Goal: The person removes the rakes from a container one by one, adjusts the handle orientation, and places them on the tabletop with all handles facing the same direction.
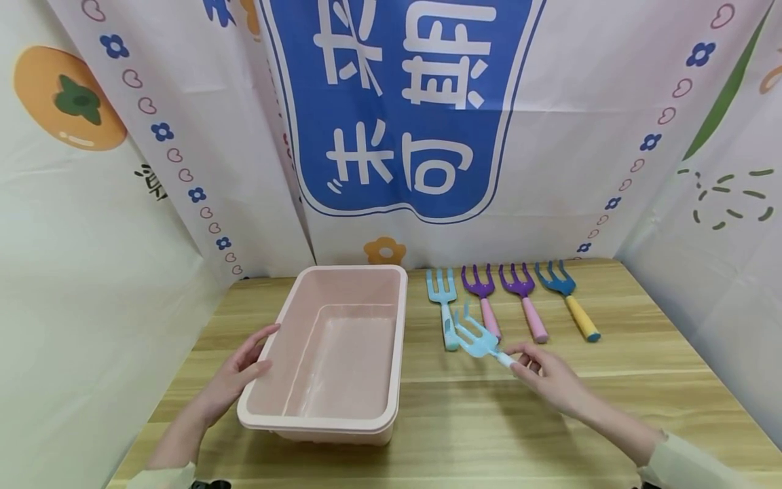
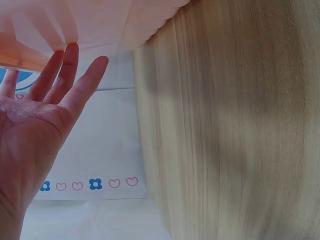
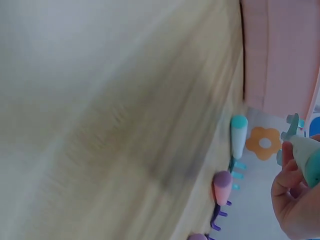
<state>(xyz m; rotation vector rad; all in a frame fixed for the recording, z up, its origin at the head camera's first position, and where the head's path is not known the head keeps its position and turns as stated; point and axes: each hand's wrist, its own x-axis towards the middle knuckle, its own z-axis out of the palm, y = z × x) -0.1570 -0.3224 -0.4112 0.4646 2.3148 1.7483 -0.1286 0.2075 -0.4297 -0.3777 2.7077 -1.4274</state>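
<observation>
My right hand point(image 1: 550, 380) pinches the white handle of a light-blue garden hand fork point(image 1: 478, 339), lifted over the table with its tines towards the upper left. The right wrist view shows the handle's teal end point(image 3: 313, 169) beside the curled fingers. My left hand point(image 1: 235, 373) holds the left side of a pink plastic basin point(image 1: 351, 360), thumb over the rim and other fingers along the outer wall. From below, the left wrist view shows these fingers point(image 2: 70, 75) against the wall. Nothing lies inside the basin.
Behind the held fork, a light-blue hand fork point(image 1: 441, 292), two purple ones with pink handles point(image 1: 489, 316) point(image 1: 533, 319) and a blue one with a yellow handle point(image 1: 580, 318) lie in a row on the wooden table point(image 1: 452, 435). Printed cloth point(image 1: 562, 136) hangs behind and at both sides.
</observation>
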